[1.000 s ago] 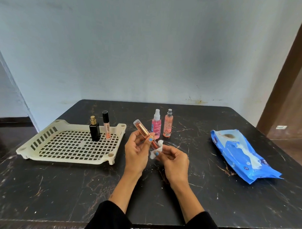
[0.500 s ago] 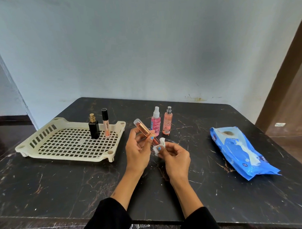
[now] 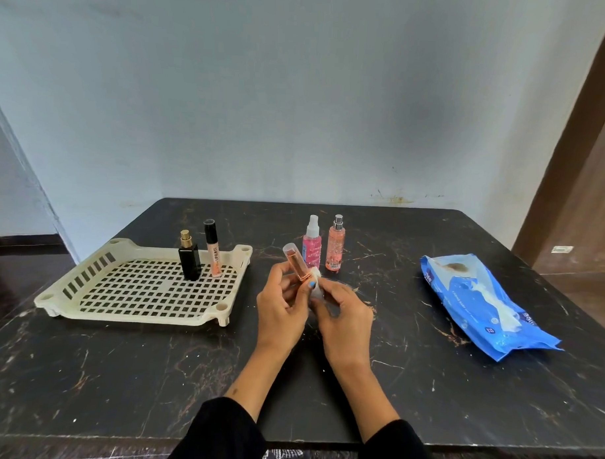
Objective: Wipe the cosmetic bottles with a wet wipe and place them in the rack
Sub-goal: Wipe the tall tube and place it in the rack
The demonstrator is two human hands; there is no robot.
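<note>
Centrally, left hand (image 3: 281,304) gripping tube (image 3: 295,266), right hand (image 3: 346,316) pinching wipe (image 3: 315,284), wipes pack (image 3: 487,304) rightward.

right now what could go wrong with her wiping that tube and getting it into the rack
The left hand holds the rose-gold tube only by its lower end, tilted, while the right hand rubs it with the wet wipe; a damp surface could let it slip onto the table.

The pink spray bottle and peach spray bottle stand just behind the hands and could be knocked over.

In the rack, the lip gloss and black perfume bottle stand upright on open grid, so a nudge might topple them.
</note>
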